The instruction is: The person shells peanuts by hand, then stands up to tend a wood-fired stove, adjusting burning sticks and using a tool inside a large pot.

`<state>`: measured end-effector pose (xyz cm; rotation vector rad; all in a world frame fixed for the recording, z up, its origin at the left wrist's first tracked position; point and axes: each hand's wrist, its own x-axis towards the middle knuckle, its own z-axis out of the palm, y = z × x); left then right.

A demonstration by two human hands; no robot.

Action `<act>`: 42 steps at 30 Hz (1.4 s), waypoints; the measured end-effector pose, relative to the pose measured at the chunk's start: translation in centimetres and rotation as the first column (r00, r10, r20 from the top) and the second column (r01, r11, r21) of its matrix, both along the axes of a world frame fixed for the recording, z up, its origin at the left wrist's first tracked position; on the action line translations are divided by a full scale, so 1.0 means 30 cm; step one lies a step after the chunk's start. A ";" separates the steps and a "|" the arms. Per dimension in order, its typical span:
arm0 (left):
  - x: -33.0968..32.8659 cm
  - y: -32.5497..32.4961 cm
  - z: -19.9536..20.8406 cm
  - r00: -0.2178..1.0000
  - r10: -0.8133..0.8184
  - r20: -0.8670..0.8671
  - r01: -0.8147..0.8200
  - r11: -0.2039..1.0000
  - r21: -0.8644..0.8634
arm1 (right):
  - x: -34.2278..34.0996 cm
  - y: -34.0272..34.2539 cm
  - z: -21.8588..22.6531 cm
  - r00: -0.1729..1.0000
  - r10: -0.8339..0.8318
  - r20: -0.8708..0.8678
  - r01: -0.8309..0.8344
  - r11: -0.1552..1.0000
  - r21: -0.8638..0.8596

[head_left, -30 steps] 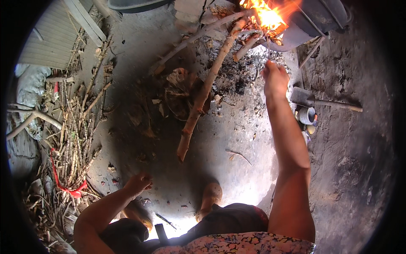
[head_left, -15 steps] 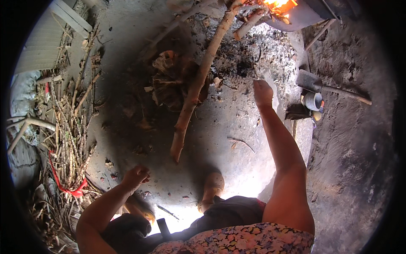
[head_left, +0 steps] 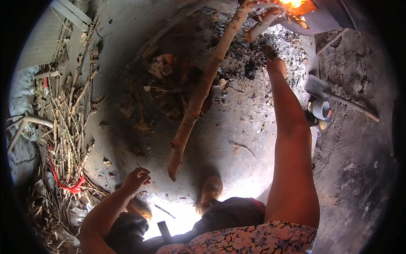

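My right hand [head_left: 276, 67] reaches out over the ash and charred bits [head_left: 249, 63] in front of the fire [head_left: 296, 6]. Its fingers are drawn together. A dark patch lies just past the fingertips, and I cannot make out whether it is something held. My left hand [head_left: 137, 180] hangs low at the left, fingers curled in, with nothing visible in them. Between the hands a long thick branch [head_left: 192, 110] slants from the fire toward me, touched by neither. Beside the fire end lies a shorter, thick piece of wood [head_left: 264, 25].
A stump-like piece of wood [head_left: 169, 93] stands left of the branch. Thin sticks [head_left: 65, 139], tied with a red band [head_left: 74, 189], lie along the left. At the right are a small shovel [head_left: 319, 88] and a grey cup [head_left: 320, 109]. A thin twig [head_left: 243, 148] lies on the floor.
My right hand has moved farther forward, closer to the fire, with the arm stretched out more. My left hand stays almost where it was, fingers still curled.
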<state>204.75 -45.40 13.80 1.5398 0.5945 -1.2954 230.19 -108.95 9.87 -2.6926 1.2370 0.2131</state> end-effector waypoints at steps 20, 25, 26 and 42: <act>0.042 -0.025 -0.024 0.997 0.031 0.072 -0.025 0.996 -0.081 | -0.226 0.112 0.009 0.830 0.356 0.430 -0.423 0.903 0.069; -0.019 0.024 -0.067 0.998 0.009 0.056 -0.005 0.997 -0.073 | -0.459 0.456 0.298 0.742 0.307 0.595 -0.595 0.710 0.376; -0.018 0.024 -0.065 0.998 0.011 0.062 -0.006 0.997 -0.076 | -0.452 0.477 0.347 0.766 0.278 0.580 -0.580 0.688 0.437; 0.152 0.029 -0.012 0.944 -0.069 0.324 0.055 0.997 0.053 | -0.464 0.561 0.426 0.691 0.300 0.657 -0.614 0.723 0.315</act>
